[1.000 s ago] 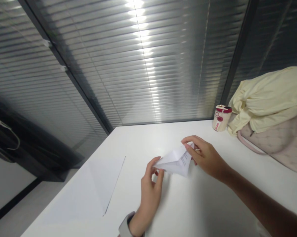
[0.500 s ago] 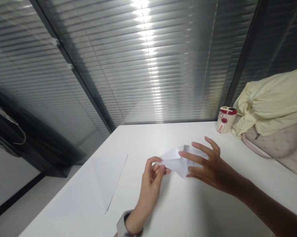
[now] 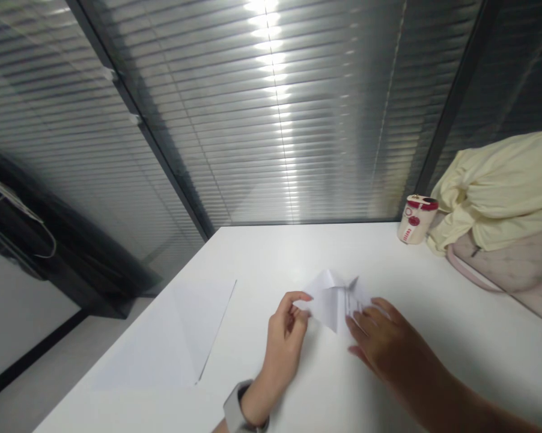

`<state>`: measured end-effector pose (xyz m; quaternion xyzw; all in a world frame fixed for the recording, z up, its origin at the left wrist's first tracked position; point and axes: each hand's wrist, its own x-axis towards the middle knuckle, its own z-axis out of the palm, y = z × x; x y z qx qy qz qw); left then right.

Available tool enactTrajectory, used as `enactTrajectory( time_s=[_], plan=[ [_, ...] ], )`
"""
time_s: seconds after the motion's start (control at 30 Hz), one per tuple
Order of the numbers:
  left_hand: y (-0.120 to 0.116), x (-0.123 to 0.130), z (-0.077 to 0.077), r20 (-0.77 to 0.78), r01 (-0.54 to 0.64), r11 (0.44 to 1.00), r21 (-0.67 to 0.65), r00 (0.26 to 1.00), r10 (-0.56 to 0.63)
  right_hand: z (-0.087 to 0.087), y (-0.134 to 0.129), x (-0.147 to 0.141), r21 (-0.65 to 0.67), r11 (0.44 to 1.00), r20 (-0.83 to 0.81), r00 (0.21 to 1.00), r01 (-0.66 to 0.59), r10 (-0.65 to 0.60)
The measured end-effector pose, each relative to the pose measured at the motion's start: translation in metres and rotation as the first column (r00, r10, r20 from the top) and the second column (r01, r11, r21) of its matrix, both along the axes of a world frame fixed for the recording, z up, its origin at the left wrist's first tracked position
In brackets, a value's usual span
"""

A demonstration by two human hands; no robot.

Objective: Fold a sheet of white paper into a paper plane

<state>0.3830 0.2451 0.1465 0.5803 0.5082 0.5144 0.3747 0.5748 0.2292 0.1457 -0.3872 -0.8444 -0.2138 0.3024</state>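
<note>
A small white sheet of folded paper (image 3: pixel 327 304), with lines of print on its right part and a raised flap at the top, is between my hands just above the white table. My left hand (image 3: pixel 289 325), with a grey watch band at the wrist, pinches its left corner between thumb and forefinger. My right hand (image 3: pixel 381 337) is closed over its right end, slightly blurred, fingertips on the printed part. My right fingers cover part of the paper.
A larger white paper sheet (image 3: pixel 176 337) with a crease lies on the table (image 3: pixel 253 258) at left. At the right stand a cream-and-red cup (image 3: pixel 416 221) and a pink quilted bag (image 3: pixel 518 261) under pale yellow cloth (image 3: pixel 518 186). Blinds (image 3: pixel 235 120) rise behind the table.
My right hand has gone from spread fingers to fingers closed on the paper's right end, lower down. The paper has turned and shows more of its folds. My left hand keeps its pinch.
</note>
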Motion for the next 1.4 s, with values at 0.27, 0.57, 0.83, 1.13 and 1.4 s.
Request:
enactTrajectory(
  time_s=[0.27,0.57,0.83,1.13,1.4],
  plan=[
    [-0.002,0.006,0.017,-0.13,0.223,0.974,-0.026,0.966,-0.224,0.094,0.009,0.037,-0.366,0.898,-0.585,0.81,-0.243,-0.019],
    [0.005,0.006,0.025,0.093,0.301,0.938,-0.172,0.953,-0.289,0.041,0.059,0.01,-0.736,0.286,-0.668,0.726,-0.613,-0.163],
    [0.012,-0.009,0.006,0.709,0.617,0.756,-0.221,0.633,-0.309,0.02,0.072,0.017,-0.595,0.434,-0.8,0.548,-0.677,-0.244],
    [-0.004,0.002,-0.008,0.657,0.587,0.798,-0.137,0.657,-0.37,0.021,0.069,0.021,-0.691,0.517,-0.695,0.66,-0.506,-0.285],
    [-0.002,0.006,-0.009,0.374,0.333,0.92,-0.208,0.896,-0.24,0.022,0.07,0.028,-0.675,0.43,-0.726,0.644,-0.599,-0.242]
  ],
)
